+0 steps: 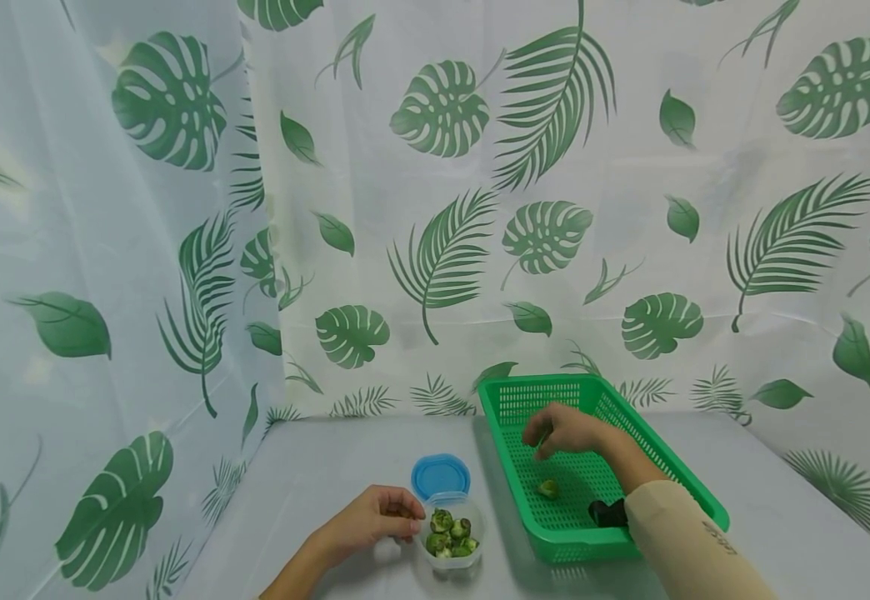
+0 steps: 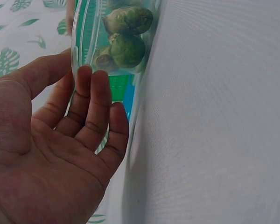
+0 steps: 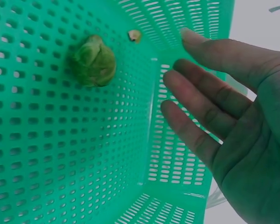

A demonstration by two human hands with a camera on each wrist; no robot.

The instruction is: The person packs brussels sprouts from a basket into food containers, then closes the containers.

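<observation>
My left hand is beside a small clear plastic container with several Brussels sprouts in it. In the left wrist view its loosely bent fingers touch the container's outer side and rim. My right hand hangs over the green basket, fingers spread and holding nothing in the right wrist view. One Brussels sprout lies on the basket floor, left of the right fingertips. A small pale scrap lies close to the basket wall.
A blue lid lies flat behind the container. Beside the right sleeve is a black object, its kind unclear. A leaf-printed curtain rises behind the white table and along its left side.
</observation>
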